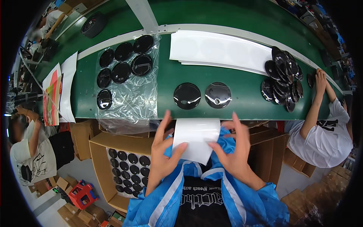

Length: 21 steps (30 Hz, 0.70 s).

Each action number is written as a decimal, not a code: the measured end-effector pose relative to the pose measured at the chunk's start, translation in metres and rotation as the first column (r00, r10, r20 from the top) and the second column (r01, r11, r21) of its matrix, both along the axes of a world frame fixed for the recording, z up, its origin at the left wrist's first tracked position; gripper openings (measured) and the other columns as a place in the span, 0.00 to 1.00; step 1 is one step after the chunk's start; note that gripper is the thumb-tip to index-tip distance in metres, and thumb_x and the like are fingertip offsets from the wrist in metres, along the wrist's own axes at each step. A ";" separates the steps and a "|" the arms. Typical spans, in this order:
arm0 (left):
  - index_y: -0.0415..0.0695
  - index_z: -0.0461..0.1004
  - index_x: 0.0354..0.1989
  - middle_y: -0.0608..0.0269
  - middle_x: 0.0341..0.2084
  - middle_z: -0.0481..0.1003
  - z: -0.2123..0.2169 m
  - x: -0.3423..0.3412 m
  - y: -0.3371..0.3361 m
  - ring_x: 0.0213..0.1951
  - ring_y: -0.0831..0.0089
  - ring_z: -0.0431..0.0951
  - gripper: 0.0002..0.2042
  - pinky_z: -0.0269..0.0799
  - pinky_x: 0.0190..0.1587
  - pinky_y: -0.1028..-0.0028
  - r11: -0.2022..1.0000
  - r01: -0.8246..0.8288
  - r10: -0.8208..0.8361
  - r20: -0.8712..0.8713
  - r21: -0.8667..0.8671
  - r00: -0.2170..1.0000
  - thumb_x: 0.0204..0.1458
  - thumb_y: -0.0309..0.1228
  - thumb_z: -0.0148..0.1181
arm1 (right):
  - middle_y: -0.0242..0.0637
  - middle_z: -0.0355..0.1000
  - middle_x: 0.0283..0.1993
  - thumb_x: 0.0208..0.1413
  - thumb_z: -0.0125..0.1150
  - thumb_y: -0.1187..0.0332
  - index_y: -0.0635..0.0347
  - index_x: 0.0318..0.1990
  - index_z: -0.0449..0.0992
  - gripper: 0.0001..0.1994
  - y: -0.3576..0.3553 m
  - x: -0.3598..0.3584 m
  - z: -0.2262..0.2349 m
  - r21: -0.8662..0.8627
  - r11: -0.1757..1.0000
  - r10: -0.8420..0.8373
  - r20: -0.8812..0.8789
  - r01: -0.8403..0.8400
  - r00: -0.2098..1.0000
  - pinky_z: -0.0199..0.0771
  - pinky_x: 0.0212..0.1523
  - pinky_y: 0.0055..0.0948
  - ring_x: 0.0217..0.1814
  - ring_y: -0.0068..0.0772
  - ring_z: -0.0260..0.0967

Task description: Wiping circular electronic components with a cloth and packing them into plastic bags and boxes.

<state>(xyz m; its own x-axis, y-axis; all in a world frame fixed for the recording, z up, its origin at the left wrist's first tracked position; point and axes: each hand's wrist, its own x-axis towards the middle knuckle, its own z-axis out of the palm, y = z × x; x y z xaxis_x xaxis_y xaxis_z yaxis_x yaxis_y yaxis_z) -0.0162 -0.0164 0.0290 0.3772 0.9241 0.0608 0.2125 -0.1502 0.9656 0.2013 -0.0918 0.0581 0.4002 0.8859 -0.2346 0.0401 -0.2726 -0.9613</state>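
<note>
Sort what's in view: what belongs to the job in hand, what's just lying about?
Likely the job's:
white sheet, held in left hand and right hand
two dark discs straight ahead
stacked white sheets
piled black discs

Apparently just lying about:
red stool
black wheel-like object

I wear a bright blue jacket of slightly shiny, creased cloth, open at the front over a black T-shirt. Wide pale stripes run down both sides of the jacket's front. Across my chest there is whitish lettering in an ornate, old-fashioned style, a small line and a larger one, upside down from my view. My loose blue sleeves end on the forearms; beyond them my left hand and right hand are bare, some fingertips blurred.
</note>
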 end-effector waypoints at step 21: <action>0.29 0.86 0.41 0.58 0.32 0.84 0.001 0.007 0.004 0.32 0.83 0.78 0.07 0.72 0.35 0.80 0.942 -0.075 0.111 0.090 -0.327 0.990 0.66 0.22 0.66 | 0.40 0.82 0.44 0.44 0.72 0.74 0.64 0.42 0.87 0.14 0.032 -0.001 -0.023 0.404 0.605 0.111 0.810 -0.686 0.575 0.85 0.38 0.30 0.43 0.36 0.82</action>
<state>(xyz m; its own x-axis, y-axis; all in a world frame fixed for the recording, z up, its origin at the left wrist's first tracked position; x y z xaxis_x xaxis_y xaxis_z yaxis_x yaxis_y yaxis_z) -0.0097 -0.0128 0.0296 0.2963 0.9316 -0.2108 0.1046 0.1877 0.9766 0.2001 -0.0599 0.0355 -0.2733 0.7653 0.5827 0.6380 0.5976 -0.4856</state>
